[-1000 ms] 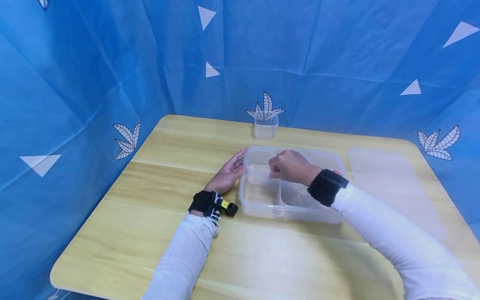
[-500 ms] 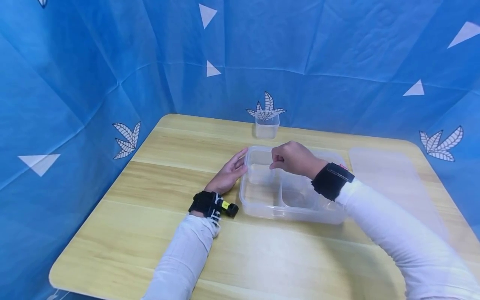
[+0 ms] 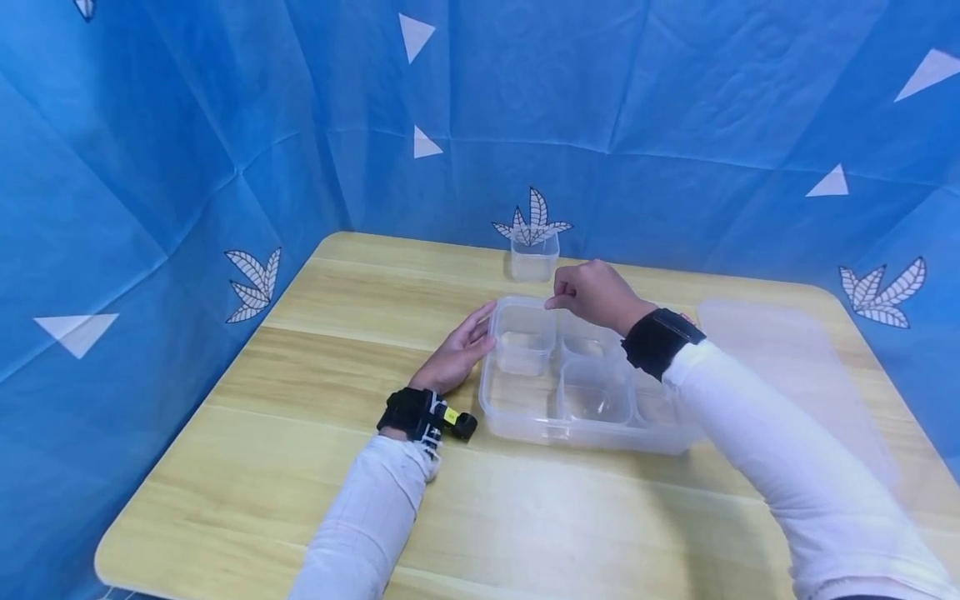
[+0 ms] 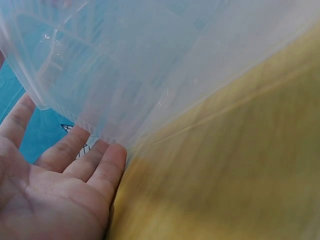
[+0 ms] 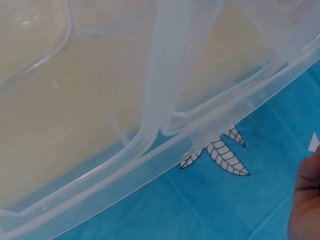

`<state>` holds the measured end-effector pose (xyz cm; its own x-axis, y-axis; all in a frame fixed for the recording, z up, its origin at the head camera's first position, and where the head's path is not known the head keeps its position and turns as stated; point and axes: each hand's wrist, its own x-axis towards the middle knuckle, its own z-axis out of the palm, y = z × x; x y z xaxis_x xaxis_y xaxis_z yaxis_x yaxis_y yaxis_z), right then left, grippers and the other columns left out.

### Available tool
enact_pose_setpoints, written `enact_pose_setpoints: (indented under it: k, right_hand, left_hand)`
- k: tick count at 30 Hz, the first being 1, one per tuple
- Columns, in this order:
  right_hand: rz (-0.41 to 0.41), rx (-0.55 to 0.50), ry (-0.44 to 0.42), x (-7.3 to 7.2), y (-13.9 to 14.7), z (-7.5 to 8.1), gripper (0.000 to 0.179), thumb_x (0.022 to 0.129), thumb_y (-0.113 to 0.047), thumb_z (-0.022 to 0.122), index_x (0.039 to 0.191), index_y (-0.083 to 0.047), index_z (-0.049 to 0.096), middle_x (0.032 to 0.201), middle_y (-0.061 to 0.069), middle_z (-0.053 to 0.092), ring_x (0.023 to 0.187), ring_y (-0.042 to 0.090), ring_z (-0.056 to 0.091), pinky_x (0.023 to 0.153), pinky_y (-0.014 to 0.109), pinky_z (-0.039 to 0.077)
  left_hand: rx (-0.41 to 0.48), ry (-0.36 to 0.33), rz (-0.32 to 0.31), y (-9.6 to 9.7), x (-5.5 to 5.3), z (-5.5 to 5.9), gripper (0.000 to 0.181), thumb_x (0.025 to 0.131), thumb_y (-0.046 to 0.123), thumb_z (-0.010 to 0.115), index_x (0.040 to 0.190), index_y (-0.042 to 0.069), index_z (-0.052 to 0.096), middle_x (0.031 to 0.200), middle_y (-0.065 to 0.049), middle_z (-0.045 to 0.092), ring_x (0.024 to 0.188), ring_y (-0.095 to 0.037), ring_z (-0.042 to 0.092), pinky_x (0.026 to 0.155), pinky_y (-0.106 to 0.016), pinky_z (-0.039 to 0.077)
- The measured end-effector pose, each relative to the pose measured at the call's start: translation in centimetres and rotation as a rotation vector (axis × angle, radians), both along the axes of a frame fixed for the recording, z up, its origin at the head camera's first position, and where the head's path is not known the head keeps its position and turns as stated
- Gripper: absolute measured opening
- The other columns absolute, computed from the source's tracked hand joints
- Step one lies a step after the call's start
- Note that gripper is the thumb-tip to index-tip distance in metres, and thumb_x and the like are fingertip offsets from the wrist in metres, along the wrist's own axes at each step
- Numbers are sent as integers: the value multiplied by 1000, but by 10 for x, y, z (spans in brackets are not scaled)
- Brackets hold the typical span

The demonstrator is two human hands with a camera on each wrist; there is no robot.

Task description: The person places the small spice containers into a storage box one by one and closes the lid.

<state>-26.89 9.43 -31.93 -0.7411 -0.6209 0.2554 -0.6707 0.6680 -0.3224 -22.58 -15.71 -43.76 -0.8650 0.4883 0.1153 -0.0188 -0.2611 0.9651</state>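
A large clear plastic box (image 3: 555, 433) rests on the table in the head view, with several small clear containers inside. One small container (image 3: 525, 362) sits in its far left corner; another (image 3: 596, 404) is near its front middle. My left hand (image 3: 455, 354) lies against the box's left side, fingers fairly straight; the left wrist view shows those fingertips (image 4: 112, 160) touching its wall. Just above the far rim is my right hand (image 3: 596, 293), fingers curled, nothing seen in them. Only part of that hand (image 5: 305, 205) appears in the right wrist view, apart from the box.
Another small clear container (image 3: 534, 260) stands at the table's back edge, behind the box. A flat translucent sheet, like a lid (image 3: 795, 383), lies to the right. Blue patterned cloth (image 3: 600, 100) hangs behind and beside the wooden table (image 3: 300, 467).
My right hand has moved back and slightly right, from over the far left small container to above the far rim. The left hand and the box have stayed in place.
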Motion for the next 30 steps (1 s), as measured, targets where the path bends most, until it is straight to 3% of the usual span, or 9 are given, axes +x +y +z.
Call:
enact_pose_setpoints:
  k: [10, 22, 30]
  right_hand:
    - [-40, 42, -10, -18, 2, 3, 14, 87, -10, 73, 76, -4, 66, 67, 5, 63, 60, 20, 60, 62, 36, 54]
    - [-131, 83, -93, -39, 2, 8, 11, 89, -13, 70, 83, -3, 68, 75, 8, 67, 65, 22, 62, 67, 38, 56]
    - [-197, 103, -173, -48, 2, 7, 13, 92, -13, 66, 90, 0, 69, 83, 12, 68, 72, 25, 64, 70, 39, 56]
  left_hand:
    - [-13, 6, 7, -2, 1, -1, 64, 101, 10, 50, 156, 14, 16, 158, -13, 22, 143, -28, 25, 112, -40, 29]
    - [-48, 10, 23, -2, 0, -5, 65, 101, 13, 52, 156, 19, 18, 157, -10, 25, 142, -24, 28, 112, -39, 30]
    - [-45, 22, 17, 0, 4, -3, 66, 101, 13, 53, 156, 14, 16, 157, -15, 22, 143, -28, 25, 113, -40, 28]
